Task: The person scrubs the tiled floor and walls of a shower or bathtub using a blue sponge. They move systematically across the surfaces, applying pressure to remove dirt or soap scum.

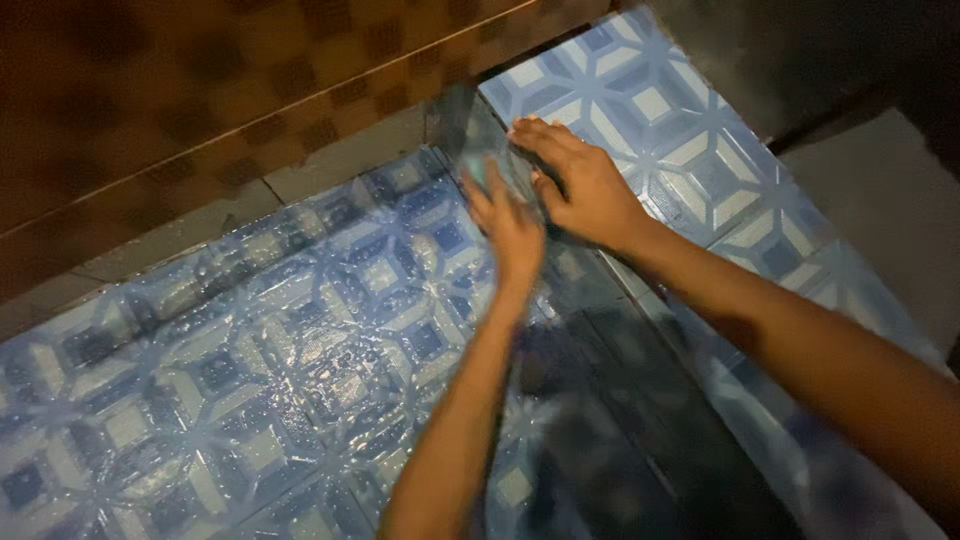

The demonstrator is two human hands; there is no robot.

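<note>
A blue sheet with a white geometric pattern [250, 370] covers a flat surface, and its left part looks glossy and wrinkled. A second stretch of the same patterned sheet [660, 110] runs off to the upper right. My right hand [585, 185] lies flat on the sheet near the corner where the two stretches meet, fingers spread and pointing left. My left hand [508, 228] is just beside it, blurred by motion, fingertips at a lifted, see-through edge of film [462, 130]. Whether the left hand grips that edge is unclear.
A brown checkered wall or panel [200, 90] borders the sheet along the top left, with a grey ledge [330, 165] below it. A dark strip [640, 420] lies between my forearms. A grey floor area [890, 190] sits at the right.
</note>
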